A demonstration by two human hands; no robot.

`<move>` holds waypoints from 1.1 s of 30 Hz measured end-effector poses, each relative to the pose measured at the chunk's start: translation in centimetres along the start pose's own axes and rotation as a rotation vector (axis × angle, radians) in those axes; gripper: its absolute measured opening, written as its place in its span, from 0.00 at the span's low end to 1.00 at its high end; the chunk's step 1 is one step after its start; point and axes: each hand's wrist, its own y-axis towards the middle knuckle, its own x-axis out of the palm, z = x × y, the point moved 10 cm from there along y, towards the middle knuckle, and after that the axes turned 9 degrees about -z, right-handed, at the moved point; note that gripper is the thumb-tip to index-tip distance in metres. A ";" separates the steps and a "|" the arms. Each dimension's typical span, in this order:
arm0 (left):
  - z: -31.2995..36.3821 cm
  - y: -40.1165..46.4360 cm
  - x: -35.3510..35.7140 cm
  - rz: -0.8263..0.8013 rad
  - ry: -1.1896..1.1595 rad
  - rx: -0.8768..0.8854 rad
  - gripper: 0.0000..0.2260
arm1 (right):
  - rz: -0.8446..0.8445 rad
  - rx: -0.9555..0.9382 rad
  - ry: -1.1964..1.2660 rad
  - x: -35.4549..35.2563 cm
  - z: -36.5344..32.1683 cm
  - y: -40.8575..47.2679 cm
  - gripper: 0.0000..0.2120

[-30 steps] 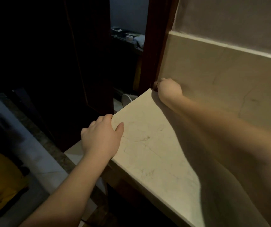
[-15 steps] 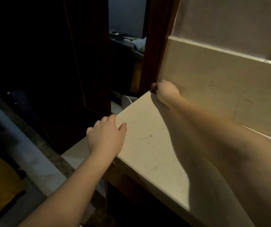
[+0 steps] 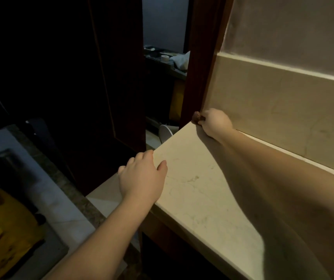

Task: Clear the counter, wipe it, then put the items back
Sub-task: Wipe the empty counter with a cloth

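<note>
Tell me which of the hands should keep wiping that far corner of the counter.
Right. The right hand already grips a brown cloth at the counter's far corner; the left hand only rests on the near edge, bracing.

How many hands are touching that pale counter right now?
2. The left hand rests on the counter's near left edge, fingers over the side. The right hand is at the far corner by the wall, gripping a small brown cloth.

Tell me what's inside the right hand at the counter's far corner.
The right hand grips a small brown cloth-like wad; only its end shows, the rest hidden by fingers.
</note>
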 end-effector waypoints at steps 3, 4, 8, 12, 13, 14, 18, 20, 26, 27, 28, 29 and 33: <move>0.1 -0.1 0.0 0.006 -0.003 0.006 0.22 | -0.024 -0.178 -0.063 0.8 -2.6 -1.6 0.10; 0.1 0.0 0.0 0.008 -0.003 0.003 0.22 | -0.037 -0.233 -0.080 1.1 -3.1 -2.3 0.10; 0.1 0.0 -0.1 -0.002 -0.001 -0.005 0.21 | -0.032 -0.111 -0.091 0.3 -0.2 -0.7 0.10; 0.2 -0.2 -0.2 0.001 -0.005 -0.005 0.20 | 0.006 -0.093 -0.017 0.0 -1.7 -0.2 0.11; 0.3 -0.2 -0.2 0.004 0.000 -0.003 0.20 | -0.007 -0.155 -0.026 0.3 -3.2 -0.9 0.11; 0.3 -0.2 -0.2 0.010 0.006 -0.003 0.20 | -0.030 -0.227 -0.043 0.8 -4.4 -2.0 0.11; 0.1 -0.3 -0.1 0.018 -0.001 -0.012 0.19 | -0.060 -0.321 -0.030 0.6 -3.9 -4.1 0.10; 0.1 -0.3 -0.2 0.023 -0.010 -0.009 0.19 | -0.045 -0.192 -0.033 0.2 -1.7 -2.1 0.10; 0.1 -0.4 -0.2 0.022 -0.010 -0.009 0.18 | -0.055 -0.266 -0.027 0.7 -4.8 -2.5 0.11; 0.1 -0.4 -0.3 0.023 -0.011 -0.011 0.18 | -0.065 -0.329 -0.005 0.9 -5.6 -4.0 0.10; 0.1 -0.4 -0.3 0.020 -0.012 -0.015 0.18 | -0.070 -0.381 0.023 0.9 -6.0 -5.5 0.09; 0.1 -0.4 -0.4 0.016 -0.009 -0.015 0.18 | -0.080 -0.405 0.043 0.9 -5.9 -6.5 0.09; 0.1 -0.4 -0.2 -0.013 -0.010 -0.015 0.18 | -0.059 -0.248 -0.029 0.1 -3.0 -3.9 0.09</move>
